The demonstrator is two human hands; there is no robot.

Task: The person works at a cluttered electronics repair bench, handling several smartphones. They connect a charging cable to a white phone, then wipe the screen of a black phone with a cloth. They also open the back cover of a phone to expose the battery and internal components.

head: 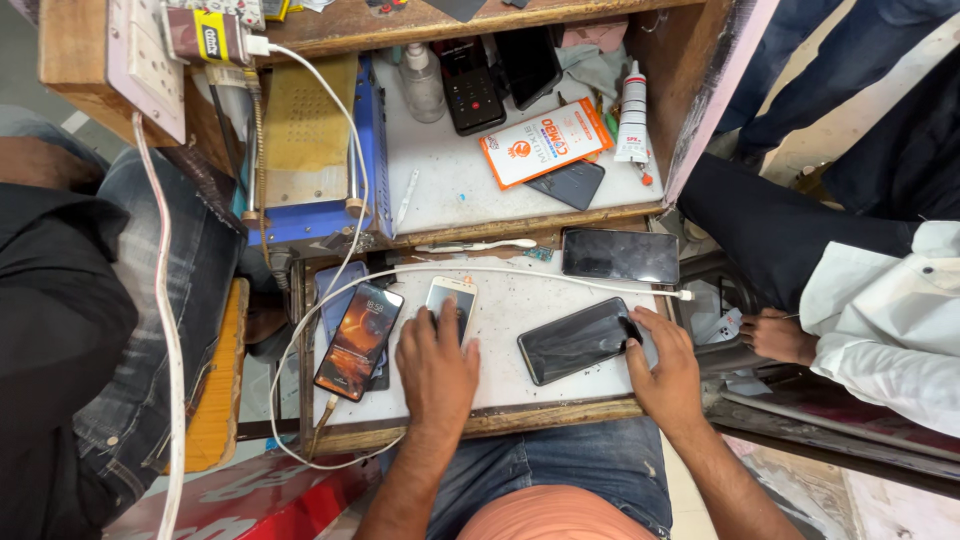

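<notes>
My left hand [436, 365] lies flat on a small white phone [452, 295] on the white worktop [500, 375], fingers covering its lower half. My right hand [663, 365] touches the right end of a large dark phone [578, 340] lying at an angle. To the left, a phone with a lit orange screen [358, 340] is plugged into a white cable [300, 350]. Another dark phone [620, 256] rests at the back right of the worktop.
A shelf behind holds an orange and white box [545, 143], a white glue tube [632, 125], a clear bottle [421, 83], two black devices and a blue heating plate [310, 150]. One person sits at the left, another's hand [778, 337] at the right.
</notes>
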